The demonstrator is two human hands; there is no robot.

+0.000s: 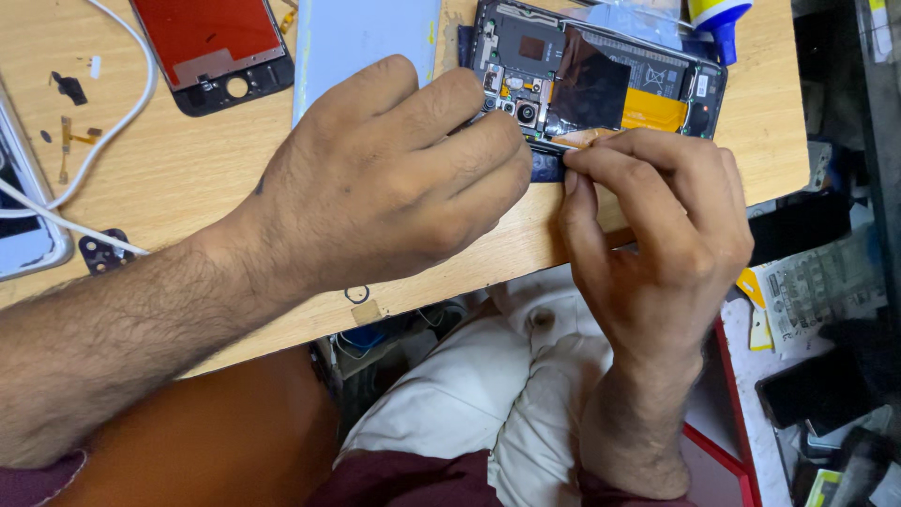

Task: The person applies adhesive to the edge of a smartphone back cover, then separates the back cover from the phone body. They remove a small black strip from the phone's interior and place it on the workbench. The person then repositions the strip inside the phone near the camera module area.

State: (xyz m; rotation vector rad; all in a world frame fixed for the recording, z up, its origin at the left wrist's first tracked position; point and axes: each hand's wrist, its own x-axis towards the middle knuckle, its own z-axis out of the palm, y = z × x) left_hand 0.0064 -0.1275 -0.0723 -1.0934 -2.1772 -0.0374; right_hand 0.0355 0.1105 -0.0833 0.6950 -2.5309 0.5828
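Observation:
An opened phone [601, 80] lies back-up on the wooden table [188, 169], showing its circuit board, camera module, black film and orange tape. My left hand [394, 178] is curled, with its fingertips gripping the phone's near edge by the camera. My right hand [657, 235] comes in from below and pinches a thin tan pick [587, 138] against that same edge. A small dark piece of the phone's frame [547, 167] shows between the two hands. What lies under my left fingers is hidden.
A loose display panel with a red face [211, 42] lies at the top left beside a pale blue sheet [361, 33]. White cable [103, 131], a white device [23, 225] and small parts [103, 252] sit at left. A blue-capped bottle [718, 19] stands behind the phone. Clutter fills the floor at right.

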